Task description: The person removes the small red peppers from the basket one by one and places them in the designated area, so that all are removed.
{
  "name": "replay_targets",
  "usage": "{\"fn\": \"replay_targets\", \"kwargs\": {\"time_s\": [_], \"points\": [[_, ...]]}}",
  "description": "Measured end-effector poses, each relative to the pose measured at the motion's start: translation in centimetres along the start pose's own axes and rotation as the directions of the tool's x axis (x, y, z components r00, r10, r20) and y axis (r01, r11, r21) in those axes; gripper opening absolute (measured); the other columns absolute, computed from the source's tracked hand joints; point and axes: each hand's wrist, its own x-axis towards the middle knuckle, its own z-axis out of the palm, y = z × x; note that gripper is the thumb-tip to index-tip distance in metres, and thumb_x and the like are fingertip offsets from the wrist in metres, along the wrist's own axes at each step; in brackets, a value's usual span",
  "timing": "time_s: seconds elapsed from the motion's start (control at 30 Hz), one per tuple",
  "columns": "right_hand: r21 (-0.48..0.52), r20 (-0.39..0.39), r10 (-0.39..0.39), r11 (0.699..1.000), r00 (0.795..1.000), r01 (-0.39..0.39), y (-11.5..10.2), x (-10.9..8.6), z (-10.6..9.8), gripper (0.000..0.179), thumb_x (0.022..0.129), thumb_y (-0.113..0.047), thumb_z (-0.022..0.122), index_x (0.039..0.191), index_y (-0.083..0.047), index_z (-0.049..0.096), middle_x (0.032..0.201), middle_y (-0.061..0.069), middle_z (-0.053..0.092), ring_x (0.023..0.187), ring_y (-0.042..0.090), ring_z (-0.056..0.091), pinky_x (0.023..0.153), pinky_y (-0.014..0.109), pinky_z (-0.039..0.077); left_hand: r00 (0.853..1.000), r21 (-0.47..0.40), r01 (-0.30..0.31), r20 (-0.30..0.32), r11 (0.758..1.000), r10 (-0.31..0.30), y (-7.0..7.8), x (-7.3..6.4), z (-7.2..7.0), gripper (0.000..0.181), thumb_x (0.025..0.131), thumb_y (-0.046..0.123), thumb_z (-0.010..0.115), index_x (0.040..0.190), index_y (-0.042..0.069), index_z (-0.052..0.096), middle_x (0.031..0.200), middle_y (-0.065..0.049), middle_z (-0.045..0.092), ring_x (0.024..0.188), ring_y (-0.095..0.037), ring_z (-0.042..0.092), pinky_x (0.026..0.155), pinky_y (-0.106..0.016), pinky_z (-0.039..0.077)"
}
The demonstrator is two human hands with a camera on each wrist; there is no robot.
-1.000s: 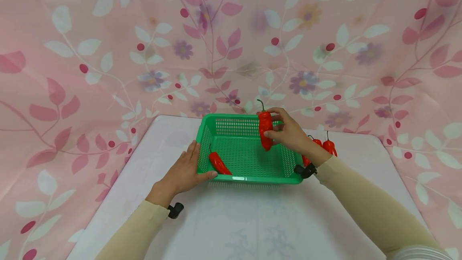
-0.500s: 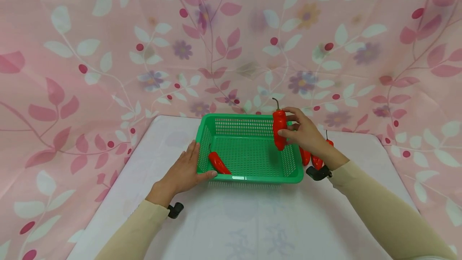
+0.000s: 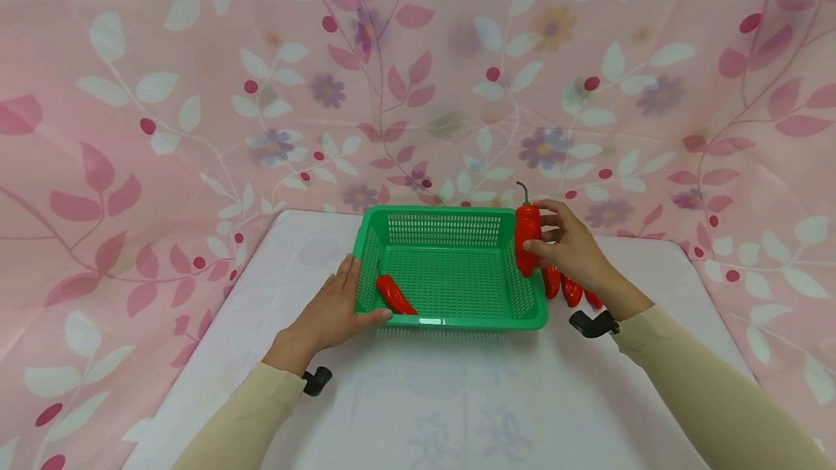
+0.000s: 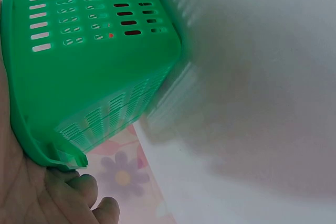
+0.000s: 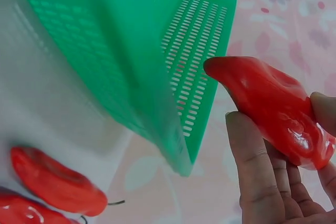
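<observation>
My right hand (image 3: 578, 249) pinches a red chili pepper (image 3: 527, 234) between thumb and fingers, stem up, over the right rim of a green plastic basket (image 3: 431, 322). In the right wrist view, the held pepper (image 5: 273, 106) is wide and glossy, its tip pointing at the basket wall (image 5: 110, 51). Inside the basket, near the front left corner, lies another red pepper (image 3: 395, 294). My left hand (image 3: 329, 314) rests against the basket's left side, thumb along the front rim and fingers stretched up the side.
Several more red peppers (image 3: 572, 291) lie on the white table (image 3: 451, 397) just right of the basket, partly behind my right hand. A pink floral cloth (image 3: 418, 78) hangs behind the table.
My right hand has carried the pepper rightward, from over the inside of the basket to its right rim. The left hand and the basket stay in place.
</observation>
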Motion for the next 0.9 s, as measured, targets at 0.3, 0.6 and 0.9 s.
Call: {"fn": "replay_targets", "kwargs": {"time_s": [0.3, 0.6, 0.9], "points": [[-0.037, -0.025, 0.016, 0.999, 1.0, -0.017, 1.1, -1.5, -1.1, 0.081, 0.1, -0.018, 0.074, 0.166, -0.02, 0.028, 0.151, 0.027, 0.047, 0.119, 0.044, 0.062, 0.073, 0.045, 0.067, 1.0, -0.006, 0.005, 0.001, 1.0, -0.005, 0.1, 0.0, 0.0, 0.128, 0.089, 0.081, 0.061, 0.167, -0.004, 0.005, 0.177, -0.021, 0.0, 0.162, -0.044, 0.015, 0.131, -0.057, 0.018], [-0.098, -0.072, 0.05, 0.994, 0.996, -0.057, 2.4, -2.8, -2.9, 0.082, 0.101, -0.027, 0.074, 0.167, -0.02, 0.026, 0.15, 0.027, 0.047, 0.119, 0.046, 0.06, 0.075, 0.049, 0.067, 1.0, -0.012, 0.003, -0.005, 1.0, -0.003, -0.2, 0.1, 0.3, 0.131, 0.087, 0.085, 0.057, 0.168, -0.002, 0.003, 0.178, -0.02, -0.001, 0.162, -0.044, 0.015, 0.131, -0.057, 0.019], [-0.125, -0.093, 0.093, 0.987, 0.991, -0.104, 4.1, -4.0, -3.6, 0.081, 0.101, -0.026, 0.074, 0.166, -0.019, 0.027, 0.151, 0.03, 0.045, 0.122, 0.049, 0.058, 0.074, 0.05, 0.067, 1.0, -0.019, 0.005, -0.005, 1.0, -0.005, -0.2, 0.0, 0.2, 0.131, 0.087, 0.086, 0.056, 0.168, -0.002, 0.004, 0.178, -0.019, 0.0, 0.162, -0.043, 0.015, 0.131, -0.057, 0.018]]}}
